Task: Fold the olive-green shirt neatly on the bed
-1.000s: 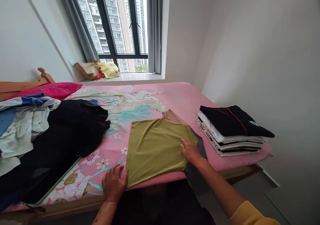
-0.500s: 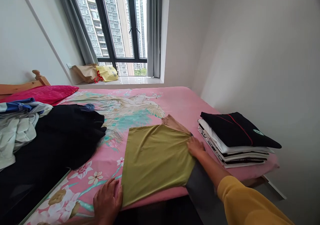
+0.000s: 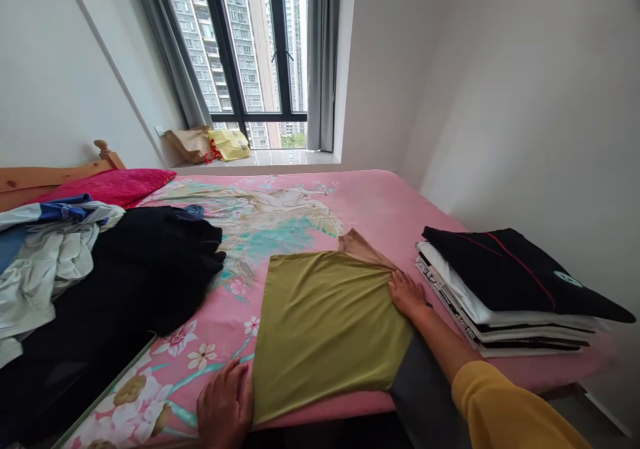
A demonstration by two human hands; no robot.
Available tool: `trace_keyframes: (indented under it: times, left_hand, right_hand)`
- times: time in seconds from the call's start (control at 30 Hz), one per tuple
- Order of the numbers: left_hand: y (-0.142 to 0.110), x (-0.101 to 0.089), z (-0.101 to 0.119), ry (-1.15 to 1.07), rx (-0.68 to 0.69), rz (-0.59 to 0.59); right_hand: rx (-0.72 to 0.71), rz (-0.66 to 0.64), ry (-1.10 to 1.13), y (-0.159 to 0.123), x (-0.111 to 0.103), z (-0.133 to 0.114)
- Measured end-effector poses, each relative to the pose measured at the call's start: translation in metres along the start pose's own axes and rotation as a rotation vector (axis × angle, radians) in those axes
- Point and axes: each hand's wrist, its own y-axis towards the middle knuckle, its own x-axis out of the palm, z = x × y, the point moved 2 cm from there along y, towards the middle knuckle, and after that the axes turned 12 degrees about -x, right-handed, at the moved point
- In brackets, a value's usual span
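Lying flat: green shirt (image 3: 330,336), spread near the bed's (image 3: 370,196) front edge, its grey part (image 3: 425,389) reaching past that edge.
Left hand (image 3: 225,402): against the shirt's left edge, thumb apart from the fingers.
Right hand (image 3: 409,294): on the shirt's right side, fingers close together; I can't tell if they pinch cloth.
Folded stack (image 3: 500,316): 1 neat pile, apparently done.
Loose heap (image 3: 135,269): crumpled, seemingly unfolded; the shirt looks unfinished too.
Bedding: pink, flowered, with a red pillow (image 3: 120,186).
Room: pale walls (image 3: 540,102), window (image 3: 255,49), grey curtains (image 3: 321,56), 2 bags (image 3: 193,144) on the sill (image 3: 285,158).
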Motion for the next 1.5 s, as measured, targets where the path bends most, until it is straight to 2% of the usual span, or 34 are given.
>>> trace_keyframes:
  times: [0.03, 0.07, 0.13, 0.17, 0.23, 0.3, 0.33, 0.37, 0.4, 0.43, 0.47, 0.5, 0.57, 0.63, 0.7, 0.73, 0.77, 0.83, 0.9, 0.93, 1.0, 1.07, 1.1, 1.17, 1.23, 1.27, 1.33, 1.43, 1.5]
  left_hand:
    - [0.000, 0.000, 0.000, 0.001, -0.002, 0.005]
    - [0.000, 0.000, 0.000, 0.001, 0.000, 0.016]
    - [-0.001, 0.001, 0.000, -0.007, 0.026, 0.043]
    - [-0.001, 0.001, 0.000, -0.010, 0.035, 0.054]
    - [-0.001, 0.001, 0.001, -0.009, 0.034, 0.063]
    - [0.000, -0.001, 0.001, -0.002, 0.025, 0.048]
    - [0.000, -0.002, 0.002, 0.001, 0.027, 0.039]
    - [-0.001, -0.002, 0.002, 0.003, 0.033, 0.031]
    - [-0.001, -0.003, 0.002, 0.005, 0.040, 0.026]
    - [-0.001, -0.004, 0.002, 0.008, 0.044, 0.025]
    - [-0.002, -0.004, 0.001, 0.010, 0.044, 0.028]
    - [-0.002, -0.004, 0.001, 0.012, 0.043, 0.030]
    - [-0.003, -0.004, 0.001, 0.012, 0.034, 0.032]
    - [-0.003, -0.004, 0.001, 0.006, 0.022, 0.026]
    - [-0.004, -0.004, 0.002, 0.000, 0.010, 0.006]
    - [-0.004, -0.004, 0.003, -0.002, -0.002, -0.007]
    - [-0.004, -0.003, 0.003, -0.001, -0.019, -0.018]
    - [-0.004, -0.003, 0.003, 0.002, -0.050, -0.036]
    - [-0.004, -0.002, 0.002, 0.005, -0.051, -0.043]
    - [-0.004, -0.002, 0.001, 0.004, -0.041, -0.043]
    - [-0.004, -0.001, 0.000, 0.000, -0.019, -0.037]
    - [-0.004, 0.000, -0.001, -0.006, -0.011, -0.029]
    - [-0.004, 0.000, -0.001, -0.009, -0.012, -0.029]
    - [-0.004, 0.000, -0.001, -0.013, -0.019, -0.030]
    - [-0.004, 0.000, 0.001, -0.018, -0.027, -0.027]
    - [-0.004, -0.001, 0.002, -0.022, -0.028, -0.022]
    - [-0.004, -0.002, 0.003, -0.028, -0.022, -0.015]
    - [-0.003, -0.004, 0.005, -0.031, -0.036, -0.024]
    - [-0.003, -0.004, 0.006, -0.033, -0.059, -0.037]
  right_hand:
    - [0.078, 0.044, -0.018, 0.004, -0.003, 0.005]
    - [0.097, 0.100, -0.033, 0.008, -0.006, 0.002]
    - [0.022, 0.223, -0.047, 0.011, -0.013, -0.021]
    - [-0.067, 0.268, -0.039, 0.011, -0.014, -0.041]
    - [-0.320, 0.274, 0.011, 0.008, -0.013, -0.084]
    - [-0.557, 0.198, 0.065, 0.003, -0.006, -0.114]
    - [-0.614, 0.131, 0.080, 0.002, -0.001, -0.118]
    - [-0.591, 0.063, 0.082, 0.002, 0.004, -0.113]
    - [-0.497, 0.002, 0.068, 0.005, 0.008, -0.099]
    - [-0.342, -0.050, 0.045, 0.009, 0.012, -0.079]
    - [-0.125, -0.053, 0.007, 0.013, 0.013, -0.055]
    - [0.034, -0.024, -0.022, 0.017, 0.013, -0.032]
    - [0.197, 0.033, -0.046, 0.025, 0.006, -0.001]
    - [0.214, 0.134, -0.055, 0.028, -0.004, -0.001]
    - [0.067, 0.229, -0.037, 0.025, -0.011, -0.033]
    - [-0.066, 0.243, -0.011, 0.021, -0.012, -0.058]
    - [-0.239, 0.221, 0.024, 0.016, -0.010, -0.085]
    - [-0.474, 0.153, 0.059, 0.006, -0.001, -0.132]
    - [-0.615, 0.045, 0.088, 0.001, 0.010, -0.155]
    - [-0.630, 0.001, 0.098, 0.001, 0.015, -0.153]
    - [-0.539, -0.041, 0.101, 0.008, 0.023, -0.126]
    - [-0.335, -0.018, 0.073, 0.019, 0.025, -0.077]
    - [-0.174, 0.002, 0.041, 0.025, 0.024, -0.050]
    - [-0.032, 0.049, -0.004, 0.031, 0.019, -0.013]
    - [0.054, 0.096, -0.035, 0.030, 0.012, -0.005]
    - [0.071, 0.124, -0.041, 0.025, 0.008, -0.014]
    - [0.017, 0.176, -0.027, 0.009, 0.002, -0.050]
    - [-0.459, 0.122, 0.081, -0.033, -0.006, -0.121]
    - [-0.560, 0.079, 0.095, -0.067, -0.011, -0.143]
